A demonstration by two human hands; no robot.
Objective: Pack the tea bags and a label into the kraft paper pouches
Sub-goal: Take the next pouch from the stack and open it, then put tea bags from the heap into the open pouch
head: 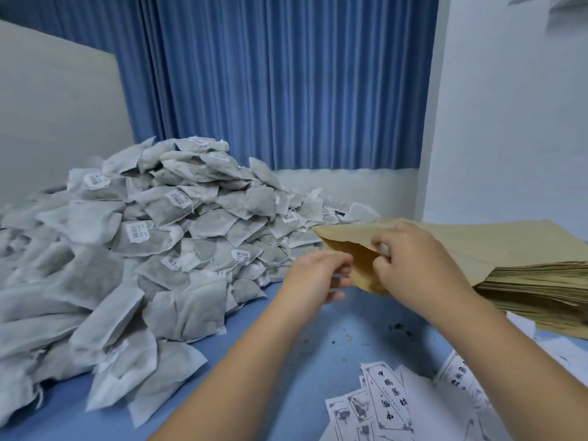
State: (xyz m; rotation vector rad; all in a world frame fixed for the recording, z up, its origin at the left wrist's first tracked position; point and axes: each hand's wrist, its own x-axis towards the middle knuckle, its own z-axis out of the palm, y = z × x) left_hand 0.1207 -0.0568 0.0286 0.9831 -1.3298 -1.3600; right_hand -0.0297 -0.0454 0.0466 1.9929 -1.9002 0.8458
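A large heap of grey-white tea bags (152, 237) covers the left half of the blue table. A thick stack of kraft paper pouches (525, 275) lies at the right. The top kraft pouch (353, 240) is lifted at its left end, and its mouth is spread open. My right hand (410, 262) pinches the upper edge of that mouth. My left hand (318, 278) is at the lower edge, its fingers curled at the opening. Printed white labels (388, 399) lie scattered at the bottom right, under my right forearm.
A blue curtain (286, 74) hangs behind the table, with a white wall at the right and a grey board (54, 106) leaning at the left. Dark crumbs (397, 329) dot the blue table (334, 338) between my arms.
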